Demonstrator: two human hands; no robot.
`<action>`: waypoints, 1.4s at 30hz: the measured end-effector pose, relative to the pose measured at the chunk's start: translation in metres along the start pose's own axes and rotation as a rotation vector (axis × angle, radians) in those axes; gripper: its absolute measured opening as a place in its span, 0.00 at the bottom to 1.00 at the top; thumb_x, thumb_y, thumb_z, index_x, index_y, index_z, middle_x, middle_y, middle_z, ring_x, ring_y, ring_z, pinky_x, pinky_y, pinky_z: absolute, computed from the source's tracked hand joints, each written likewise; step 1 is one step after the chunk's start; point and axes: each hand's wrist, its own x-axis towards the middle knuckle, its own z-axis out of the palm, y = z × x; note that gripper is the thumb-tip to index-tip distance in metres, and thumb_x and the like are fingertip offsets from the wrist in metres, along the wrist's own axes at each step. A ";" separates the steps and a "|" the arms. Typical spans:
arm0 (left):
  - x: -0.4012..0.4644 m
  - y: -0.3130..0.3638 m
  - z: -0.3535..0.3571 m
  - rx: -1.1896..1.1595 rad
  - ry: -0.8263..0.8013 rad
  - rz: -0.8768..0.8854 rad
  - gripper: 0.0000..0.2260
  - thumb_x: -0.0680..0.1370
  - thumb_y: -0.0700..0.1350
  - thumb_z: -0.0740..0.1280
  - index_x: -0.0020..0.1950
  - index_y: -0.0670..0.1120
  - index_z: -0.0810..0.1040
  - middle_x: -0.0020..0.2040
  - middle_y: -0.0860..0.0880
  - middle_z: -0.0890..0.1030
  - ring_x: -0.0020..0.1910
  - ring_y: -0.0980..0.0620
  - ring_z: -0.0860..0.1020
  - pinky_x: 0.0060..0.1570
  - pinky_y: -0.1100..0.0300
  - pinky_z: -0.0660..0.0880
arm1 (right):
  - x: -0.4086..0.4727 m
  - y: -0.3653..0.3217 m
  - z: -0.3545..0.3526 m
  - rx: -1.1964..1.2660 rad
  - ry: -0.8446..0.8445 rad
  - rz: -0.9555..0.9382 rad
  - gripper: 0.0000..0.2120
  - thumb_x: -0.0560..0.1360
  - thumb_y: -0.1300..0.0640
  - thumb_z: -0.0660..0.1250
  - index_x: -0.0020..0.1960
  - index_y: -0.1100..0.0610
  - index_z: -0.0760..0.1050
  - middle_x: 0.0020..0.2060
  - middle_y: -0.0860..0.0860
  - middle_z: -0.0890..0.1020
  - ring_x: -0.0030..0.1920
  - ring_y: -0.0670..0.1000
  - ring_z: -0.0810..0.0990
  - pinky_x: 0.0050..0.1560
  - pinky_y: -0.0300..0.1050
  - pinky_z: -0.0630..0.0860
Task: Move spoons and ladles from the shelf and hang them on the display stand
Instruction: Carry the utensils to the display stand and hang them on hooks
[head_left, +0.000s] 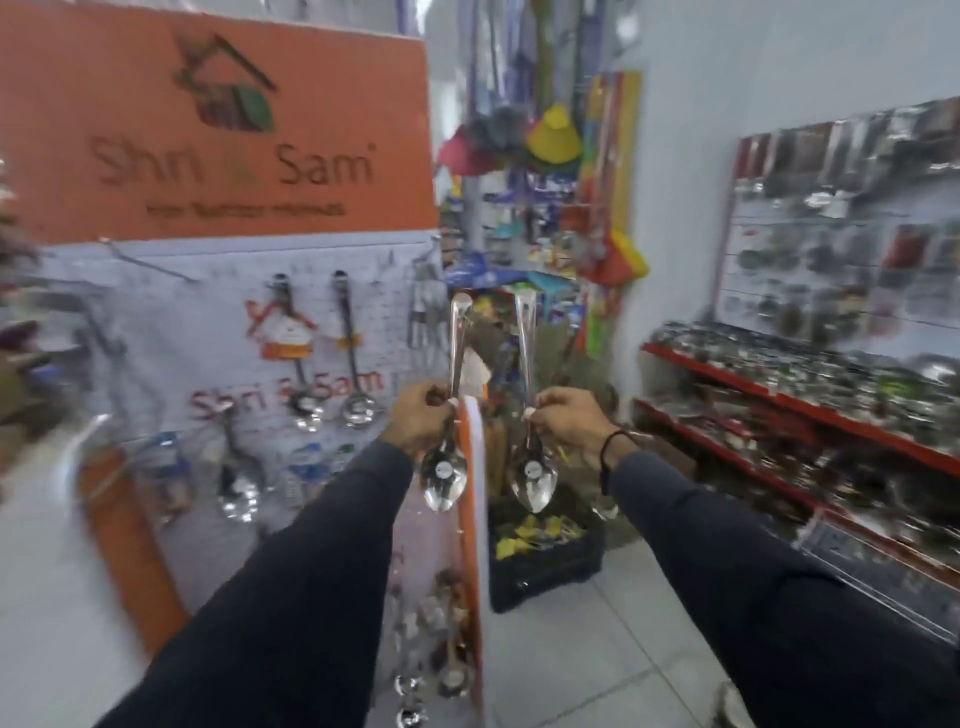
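While both arms in dark sleeves reach forward, the left hand (422, 420) is closed around the shank of a long shiny steel spoon (448, 415), fingers curled over it so the gripped stretch is hidden; its bowl hangs just below the hand and its handle stands up above the knuckles. The right hand (569, 422), with a black band at the wrist, pinches a second polished steel spoon (531, 415) the same way: bowl down beneath the fingers, handle rising above them. The two spoons are held apart, roughly parallel and near upright. Each bowl carries a small round sticker, too blurred to read. Left of the left hand, and beyond it, stands the white pegboard display stand with an orange header sign (218, 135); two steel ladles (332, 353) hang on its hooks there, bowls down, and further hanging pieces lower on its face and side are smeared by motion blur. Right of the right hand, well apart, red-edged shelves of steel utensils (810, 410) run along the wall, their contents indistinct. Below and between the hands sits a black crate (545, 566) on the tiled floor.
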 end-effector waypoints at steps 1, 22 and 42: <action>-0.002 -0.002 -0.019 0.022 0.041 0.009 0.07 0.78 0.34 0.68 0.54 0.34 0.82 0.42 0.40 0.78 0.36 0.48 0.75 0.35 0.65 0.75 | 0.002 -0.009 0.018 -0.033 -0.045 -0.029 0.08 0.72 0.66 0.74 0.40 0.56 0.77 0.36 0.55 0.78 0.35 0.50 0.74 0.36 0.40 0.73; 0.020 -0.036 -0.192 -0.032 0.358 -0.089 0.04 0.81 0.39 0.65 0.53 0.43 0.79 0.47 0.45 0.83 0.51 0.43 0.83 0.56 0.49 0.80 | 0.031 -0.101 0.186 -0.012 -0.373 -0.175 0.09 0.74 0.66 0.72 0.53 0.60 0.78 0.42 0.54 0.81 0.46 0.55 0.79 0.52 0.54 0.80; 0.053 -0.060 -0.198 0.094 0.404 -0.158 0.11 0.81 0.43 0.65 0.60 0.39 0.81 0.38 0.50 0.80 0.32 0.55 0.77 0.21 0.70 0.71 | 0.057 -0.108 0.227 -0.030 -0.424 -0.193 0.11 0.74 0.60 0.73 0.56 0.57 0.81 0.45 0.51 0.85 0.43 0.50 0.82 0.39 0.38 0.77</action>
